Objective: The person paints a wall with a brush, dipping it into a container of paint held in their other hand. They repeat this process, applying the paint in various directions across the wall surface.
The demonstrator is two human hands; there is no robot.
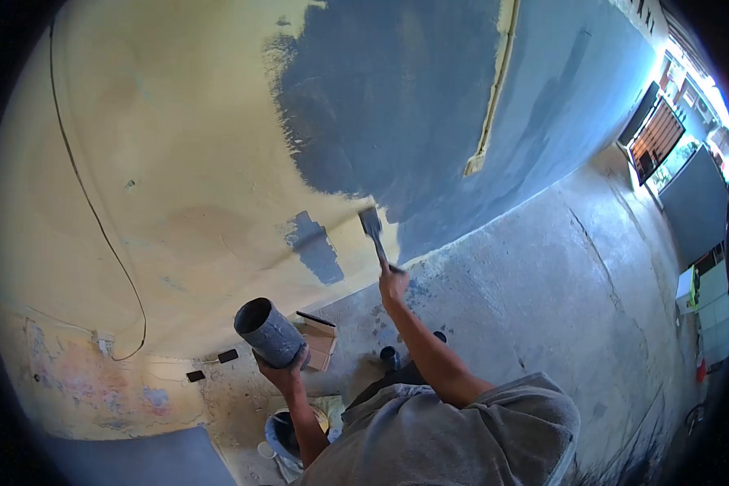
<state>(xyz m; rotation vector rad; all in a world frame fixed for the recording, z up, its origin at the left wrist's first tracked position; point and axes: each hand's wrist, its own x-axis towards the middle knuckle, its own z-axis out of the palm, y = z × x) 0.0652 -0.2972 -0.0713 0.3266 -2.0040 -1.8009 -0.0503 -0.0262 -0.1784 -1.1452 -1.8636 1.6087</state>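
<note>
My right hand [393, 285] is closed round the handle of a paintbrush [370, 222]. Its dark bristles are at the cream wall [178, 154], just below the ragged lower edge of a large blue-grey painted area [381, 97]. A small separate blue-grey patch [315, 249] lies to the left of the brush. Lower left, my left hand [283, 375] grips a grey, paint-smeared cylindrical can [277, 338] from beneath. The can is tilted, its open mouth facing up and left; its contents are too dark to make out.
A conduit [498, 89] runs down the painted wall, and a black cable [97, 194] hangs on the cream part. On the concrete floor [526, 300] are a cardboard box [319, 348] and a bucket [277, 437] beside my left forearm. Dark panels [692, 206] stand far right.
</note>
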